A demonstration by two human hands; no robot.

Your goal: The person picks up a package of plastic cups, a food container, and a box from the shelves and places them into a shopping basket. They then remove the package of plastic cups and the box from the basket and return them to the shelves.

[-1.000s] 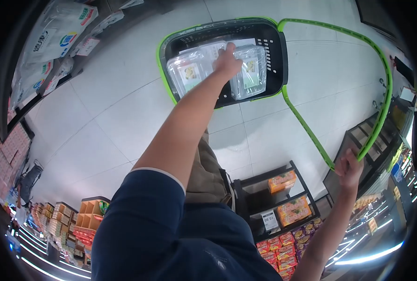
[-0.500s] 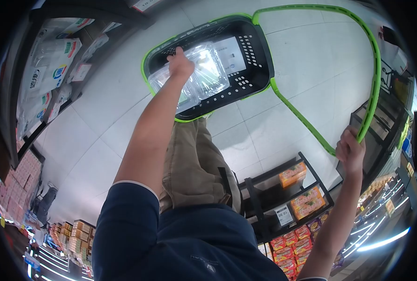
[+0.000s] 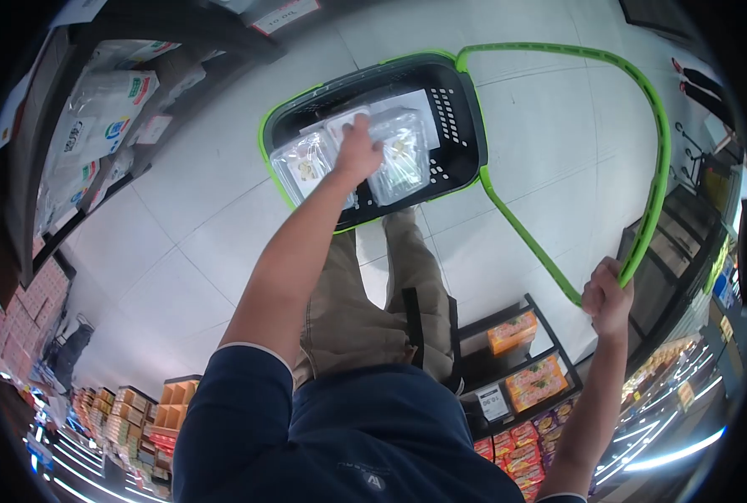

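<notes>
Left fingers [image 3: 360,127] shifted rightward, half-open at clear packs [image 3: 403,168]; right fingers [image 3: 612,272] clench green handle [image 3: 663,144].

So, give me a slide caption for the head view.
Left hand over clear plastic packs in a black basket, right hand gripping the basket's long green handle.

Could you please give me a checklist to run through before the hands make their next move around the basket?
1. Right hand closed on the green handle: ok.
2. Clear packs inside the basket: ok, on both sides of the left hand.
3. Left hand out of the basket: not ok, it reaches in among the packs.
4. Left hand's grip on a pack: cannot tell, fingertips unclear.
5. White sheet uncovered: not ok, packs overlap it.
</notes>
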